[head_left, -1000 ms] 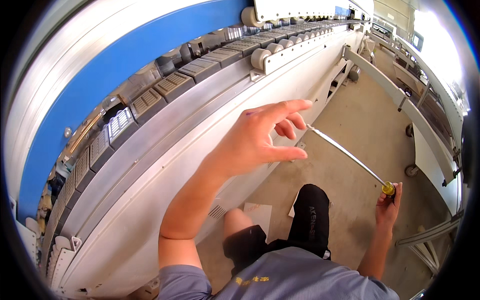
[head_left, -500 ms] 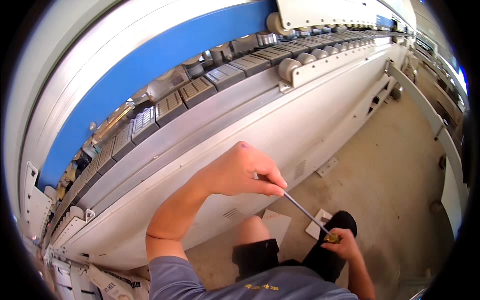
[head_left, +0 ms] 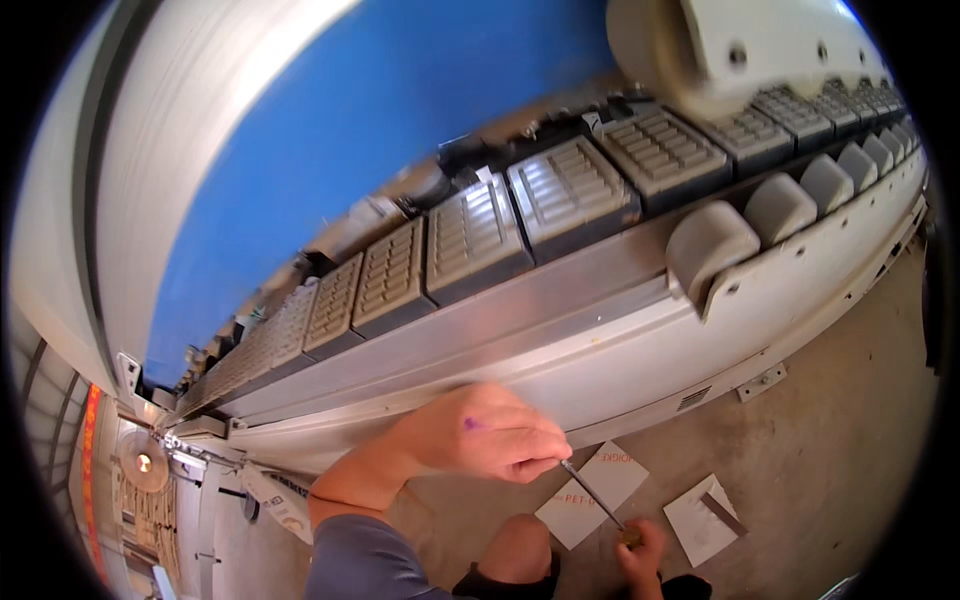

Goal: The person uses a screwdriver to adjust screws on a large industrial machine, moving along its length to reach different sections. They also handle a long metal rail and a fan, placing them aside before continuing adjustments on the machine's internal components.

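My left hand [head_left: 500, 435] is closed in a pinch on the tip end of a long, thin screwdriver [head_left: 597, 499]. My right hand [head_left: 646, 552] wraps around its yellowish handle, lower and nearer to my body. Between the two hands the metal shaft slants down to the right. Both hands are in front of the white lower side of a long machine [head_left: 590, 385]. Above my left hand runs the machine's chain of ribbed track pads [head_left: 475, 240], which neither hand touches.
A blue panel [head_left: 330, 130] overhangs the track, and grey rollers [head_left: 712, 245] line its outer edge at right. White boards [head_left: 705, 525] lie on the concrete floor by my legs. A round metal disc [head_left: 145, 461] is far left.
The view has shifted closer to the track pads and rollers, which now look larger. Both hands appear lower in the picture, still on the screwdriver.
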`<state>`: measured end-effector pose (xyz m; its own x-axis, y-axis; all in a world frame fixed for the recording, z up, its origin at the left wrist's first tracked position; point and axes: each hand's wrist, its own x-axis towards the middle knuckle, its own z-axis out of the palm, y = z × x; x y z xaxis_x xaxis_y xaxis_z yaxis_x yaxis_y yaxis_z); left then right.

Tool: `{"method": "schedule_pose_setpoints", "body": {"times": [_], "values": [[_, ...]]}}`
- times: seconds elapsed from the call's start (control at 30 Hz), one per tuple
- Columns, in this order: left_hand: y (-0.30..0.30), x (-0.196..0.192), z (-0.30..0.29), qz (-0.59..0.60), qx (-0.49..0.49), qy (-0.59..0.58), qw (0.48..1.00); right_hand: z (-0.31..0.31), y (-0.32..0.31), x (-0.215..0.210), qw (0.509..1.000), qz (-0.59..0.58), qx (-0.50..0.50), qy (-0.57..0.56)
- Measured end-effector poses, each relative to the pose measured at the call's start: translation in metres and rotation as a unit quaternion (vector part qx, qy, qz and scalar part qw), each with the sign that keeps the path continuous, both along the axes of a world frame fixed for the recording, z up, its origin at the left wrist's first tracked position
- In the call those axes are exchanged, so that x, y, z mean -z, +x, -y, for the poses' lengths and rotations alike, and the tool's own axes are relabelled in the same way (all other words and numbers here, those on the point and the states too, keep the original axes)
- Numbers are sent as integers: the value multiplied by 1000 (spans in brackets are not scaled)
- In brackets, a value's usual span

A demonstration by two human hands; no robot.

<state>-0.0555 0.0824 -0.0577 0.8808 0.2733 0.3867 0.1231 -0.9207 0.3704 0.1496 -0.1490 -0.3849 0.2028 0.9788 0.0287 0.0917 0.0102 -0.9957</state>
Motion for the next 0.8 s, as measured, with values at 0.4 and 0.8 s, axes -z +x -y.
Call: {"method": "schedule_pose_setpoints", "body": {"times": [0.4, 0.8], "values": [[-6, -27, 1, -162, -56, -25, 985, 75, 5, -95, 986, 30, -10, -161], [67, -44, 92, -133, -129, -418, 889, 156, 188, -412, 926, 329, 39, -181]]}}
